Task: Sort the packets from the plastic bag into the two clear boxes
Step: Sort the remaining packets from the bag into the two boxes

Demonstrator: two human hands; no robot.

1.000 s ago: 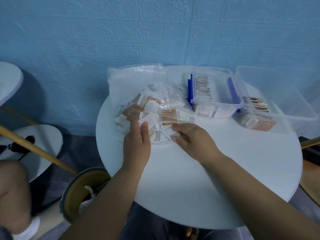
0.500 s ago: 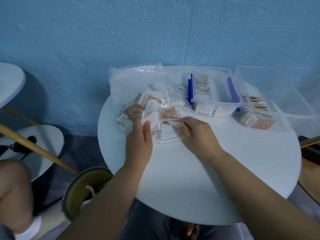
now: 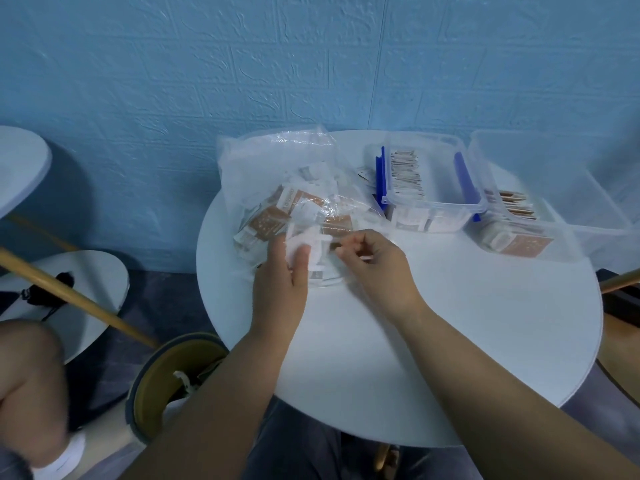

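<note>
Packets (image 3: pixel 273 220), brown-and-white and plain white, lie heaped inside the plastic bag (image 3: pixel 277 161), just beyond the fingertips of both hands. The bag lies on its side on the round white table (image 3: pixel 450 341), its mouth toward the hands.

Left hand (image 3: pixel 280 289): thumb and fingers are closed on a small bunch of white packets (image 3: pixel 306 242), held at the bag's mouth just above the table.

Right hand (image 3: pixel 375 268): just beside the left, fingers curled, tips drawn together at the bag's mouth. Motion blur hides whether they pinch the film, a packet or nothing.

Beyond the right hand and to its right stands the blue-latched clear box (image 3: pixel 433 204), lid off, with packets on edge in a row inside and more showing through its front wall. Further right, touching it, is the second clear box (image 3: pixel 571 174), with brown-and-white packets in its near end.

Behind the table rises a blue textured wall (image 3: pixel 311 64). Left of the left forearm, at floor level, are a round yellow-brown container (image 3: pixel 166 382) and a slanting wooden pole (image 3: pixel 69 296).
</note>
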